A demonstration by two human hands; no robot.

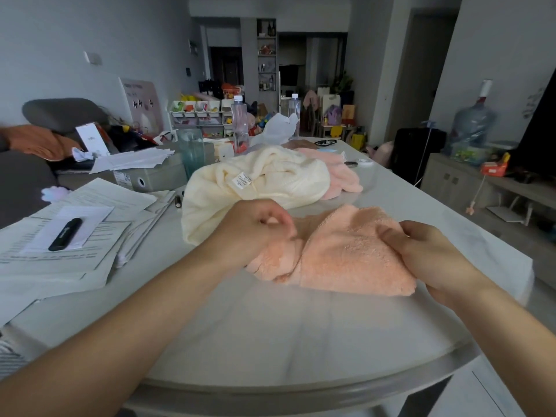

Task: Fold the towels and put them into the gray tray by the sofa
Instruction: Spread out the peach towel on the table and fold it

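On the table point(270, 341), the right hand point(427, 254) pinches the right edge of the peach towel point(346, 254); the left hand point(252, 227), fingers curled, grips its left end. Just beyond the left hand lies the cream towel point(255, 182), a pink towel point(340, 170) beyond that.

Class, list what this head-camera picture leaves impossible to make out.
- Left hand: blurred, grip on the orange towel unclear.
- Pink towel: mostly hidden behind the cream towel.
- Cream towel's label: print too small.
- Gray tray: cannot be picked out.
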